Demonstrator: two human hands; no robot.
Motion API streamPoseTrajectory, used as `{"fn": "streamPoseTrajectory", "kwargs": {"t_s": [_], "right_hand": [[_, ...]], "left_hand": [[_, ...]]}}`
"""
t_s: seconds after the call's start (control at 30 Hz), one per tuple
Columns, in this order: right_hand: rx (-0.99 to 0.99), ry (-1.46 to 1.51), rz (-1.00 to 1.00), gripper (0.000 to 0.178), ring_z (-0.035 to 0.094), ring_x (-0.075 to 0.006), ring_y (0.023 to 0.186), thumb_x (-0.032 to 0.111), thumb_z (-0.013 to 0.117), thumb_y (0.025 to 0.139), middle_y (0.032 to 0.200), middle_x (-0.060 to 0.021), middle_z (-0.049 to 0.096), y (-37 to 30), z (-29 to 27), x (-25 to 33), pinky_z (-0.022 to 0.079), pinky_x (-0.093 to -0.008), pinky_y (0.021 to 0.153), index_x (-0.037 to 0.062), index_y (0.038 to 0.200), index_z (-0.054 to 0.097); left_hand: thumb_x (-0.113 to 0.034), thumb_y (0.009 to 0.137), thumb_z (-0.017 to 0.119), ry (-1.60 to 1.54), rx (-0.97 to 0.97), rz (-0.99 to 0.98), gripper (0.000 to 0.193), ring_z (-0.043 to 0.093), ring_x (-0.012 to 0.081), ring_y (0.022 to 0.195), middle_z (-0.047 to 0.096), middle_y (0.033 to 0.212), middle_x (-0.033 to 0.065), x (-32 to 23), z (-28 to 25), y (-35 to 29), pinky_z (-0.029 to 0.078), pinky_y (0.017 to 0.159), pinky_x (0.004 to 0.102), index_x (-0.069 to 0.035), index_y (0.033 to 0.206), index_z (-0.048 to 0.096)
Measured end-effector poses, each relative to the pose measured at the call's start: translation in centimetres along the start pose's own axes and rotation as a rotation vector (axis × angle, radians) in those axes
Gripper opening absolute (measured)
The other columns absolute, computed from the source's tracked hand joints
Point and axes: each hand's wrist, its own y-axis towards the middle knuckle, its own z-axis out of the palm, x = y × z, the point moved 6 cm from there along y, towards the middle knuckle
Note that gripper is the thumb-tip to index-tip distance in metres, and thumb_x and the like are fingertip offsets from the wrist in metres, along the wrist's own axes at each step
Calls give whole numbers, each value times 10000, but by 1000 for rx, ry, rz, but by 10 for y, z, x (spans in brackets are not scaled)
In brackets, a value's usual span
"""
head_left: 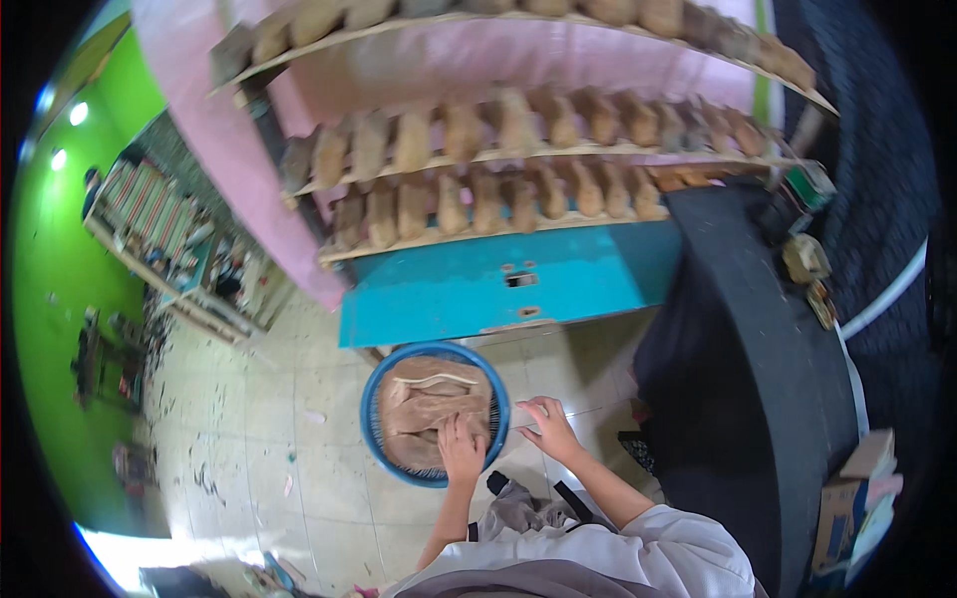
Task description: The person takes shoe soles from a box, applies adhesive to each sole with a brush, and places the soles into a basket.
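Note:
A round blue plastic basket (371, 439) stands on the floor in front of me. Inside it lie tan-brown pieces (424, 411) that look like soft sheet material, with one pale curved strip (437, 380) on top; their exact kind I cannot make out. My left hand (462, 450) rests on the pieces at the basket's near right part, fingers stretched out. Just outside the basket's right rim, my right hand (550, 431) hovers with thumb and fingers apart, and nothing shows between them.
Wooden shelves (478, 157) full of shoe lasts (461, 130) rise beyond a turquoise board (449, 289). A dark-covered table (788, 399) stands at my right. Farther left is a cluttered rack (169, 269). Scraps litter the tiled floor (329, 478); a cardboard box (835, 523) sits lower right.

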Motion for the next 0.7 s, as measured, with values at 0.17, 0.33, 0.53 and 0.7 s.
{"fn": "streamPoseTrajectory", "kwargs": {"t_s": [0.17,0.33,0.53,0.7], "right_hand": [[-249,-104,67,463,455,-320,1018,180,709,723,1080,-117,485,-33,-122,-8,413,-409,862,153,1150,532],[-513,-262,196,437,462,-308,990,174,717,713,1065,-108,489,-119,-253,-30,422,-394,852,141,1119,558],[-797,-410,383,348,473,-282,958,153,747,682,992,-87,518,-255,-367,-54,416,-390,832,117,1002,615],[-923,-540,474,196,483,-279,930,153,753,671,939,-82,520,-345,-418,-63,416,-383,800,97,790,608]], "left_hand": [[-115,734,544,-102,-52,257,494,423,366,1079,463,1160,191,-112,-6,34,318,946,466,-36,1214,453],[-73,735,545,-262,-92,474,466,431,346,1051,483,1122,172,-252,16,30,325,933,453,-34,1194,474],[-53,760,563,-547,42,680,357,448,308,1031,519,1076,135,-418,67,-55,330,916,412,-33,1114,525],[-63,762,601,-691,190,821,231,454,292,997,531,1012,118,-508,117,-126,343,884,404,-49,988,554]]}}
